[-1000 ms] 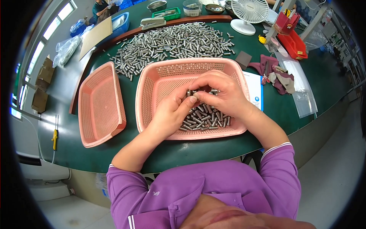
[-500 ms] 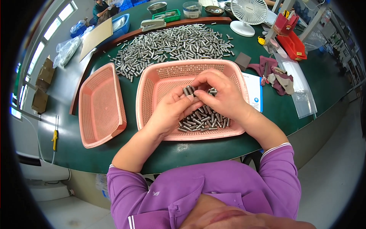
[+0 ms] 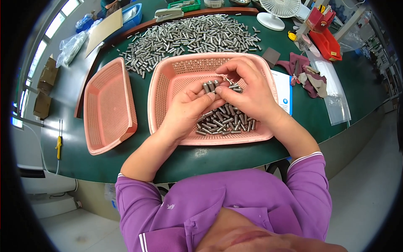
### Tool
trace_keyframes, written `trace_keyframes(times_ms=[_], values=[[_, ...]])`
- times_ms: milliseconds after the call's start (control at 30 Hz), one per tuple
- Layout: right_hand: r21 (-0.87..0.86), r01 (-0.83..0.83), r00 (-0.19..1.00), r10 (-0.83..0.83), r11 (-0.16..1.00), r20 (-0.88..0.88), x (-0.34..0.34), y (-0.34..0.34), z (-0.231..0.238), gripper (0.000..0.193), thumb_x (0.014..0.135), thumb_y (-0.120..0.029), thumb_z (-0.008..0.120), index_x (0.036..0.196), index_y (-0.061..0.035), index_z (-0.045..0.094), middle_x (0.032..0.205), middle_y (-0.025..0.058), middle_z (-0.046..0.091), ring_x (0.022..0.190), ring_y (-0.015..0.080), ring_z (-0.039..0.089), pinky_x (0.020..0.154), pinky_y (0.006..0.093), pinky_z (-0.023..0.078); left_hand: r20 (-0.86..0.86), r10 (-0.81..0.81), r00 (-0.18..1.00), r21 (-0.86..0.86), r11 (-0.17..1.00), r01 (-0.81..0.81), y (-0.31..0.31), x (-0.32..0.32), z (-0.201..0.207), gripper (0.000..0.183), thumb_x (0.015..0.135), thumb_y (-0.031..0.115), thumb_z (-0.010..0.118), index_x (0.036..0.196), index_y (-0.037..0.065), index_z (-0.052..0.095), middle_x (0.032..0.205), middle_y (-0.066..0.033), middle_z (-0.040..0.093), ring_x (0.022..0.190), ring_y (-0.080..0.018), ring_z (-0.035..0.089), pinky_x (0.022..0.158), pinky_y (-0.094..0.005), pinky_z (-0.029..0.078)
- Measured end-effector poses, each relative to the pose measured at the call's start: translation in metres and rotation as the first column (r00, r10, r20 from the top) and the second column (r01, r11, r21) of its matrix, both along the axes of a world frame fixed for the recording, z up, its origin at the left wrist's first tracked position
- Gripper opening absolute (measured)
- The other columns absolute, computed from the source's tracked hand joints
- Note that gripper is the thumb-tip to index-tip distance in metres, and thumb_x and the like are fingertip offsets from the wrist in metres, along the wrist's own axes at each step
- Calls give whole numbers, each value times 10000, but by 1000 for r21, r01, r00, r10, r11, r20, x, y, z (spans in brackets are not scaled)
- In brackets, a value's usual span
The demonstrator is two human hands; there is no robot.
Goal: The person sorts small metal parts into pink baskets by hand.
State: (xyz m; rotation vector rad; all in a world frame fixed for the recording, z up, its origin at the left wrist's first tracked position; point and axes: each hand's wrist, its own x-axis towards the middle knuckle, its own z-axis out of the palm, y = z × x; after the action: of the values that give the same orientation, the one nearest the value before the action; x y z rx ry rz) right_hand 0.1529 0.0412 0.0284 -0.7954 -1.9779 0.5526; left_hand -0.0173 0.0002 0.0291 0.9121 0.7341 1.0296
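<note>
My left hand [image 3: 187, 108] holds a few short metal pins [image 3: 211, 87] upright in a row, between its thumb and fingers. Curled beside it, my right hand [image 3: 253, 89] has its thumb against the row. More pins [image 3: 236, 87] show inside the bend of the right fingers; how firmly they are held is partly hidden. Both hands are above a pink plastic basket [image 3: 161, 122] with perforated walls. A heap of loose shiny pins [image 3: 226, 122] lies in the basket's near right part, below my hands.
A second pink basket [image 3: 110, 145] stands at the left. Across the green table [image 3: 180, 161] spreads a large pile of pins [image 3: 189, 40]. Around it are a stapler [image 3: 168, 15], a white fan [image 3: 270, 21], a red bin [image 3: 325, 44], cloths [image 3: 308, 75] and a yellow-handled tool [image 3: 59, 147].
The whole scene sits slightly higher in the picture. My right fingers have opened a little from the row, so the held pins show more clearly. Both hands stay over the basket.
</note>
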Motion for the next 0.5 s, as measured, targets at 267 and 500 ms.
trace_keyframes(times_ms=[267,500], values=[[-86,-6,999,2,996,-44,-1,-1,-2,275,713,-102,634,967,-22,564,961,90,547,881,215,544,754,310,456,-20,-30,999,-34,999,30,-1,1,1,332,919,93,462,1243,20,441,1180,-73,534,1079,-158,543,925,-273,457],[-71,-17,1000,15,997,-22,-1,-1,-3,288,721,-109,622,991,-25,565,974,93,548,895,221,549,764,313,460,-13,-42,999,-38,998,41,-2,-1,2,338,922,104,462,1247,15,432,1179,-80,535,1075,-161,546,929,-268,454]])
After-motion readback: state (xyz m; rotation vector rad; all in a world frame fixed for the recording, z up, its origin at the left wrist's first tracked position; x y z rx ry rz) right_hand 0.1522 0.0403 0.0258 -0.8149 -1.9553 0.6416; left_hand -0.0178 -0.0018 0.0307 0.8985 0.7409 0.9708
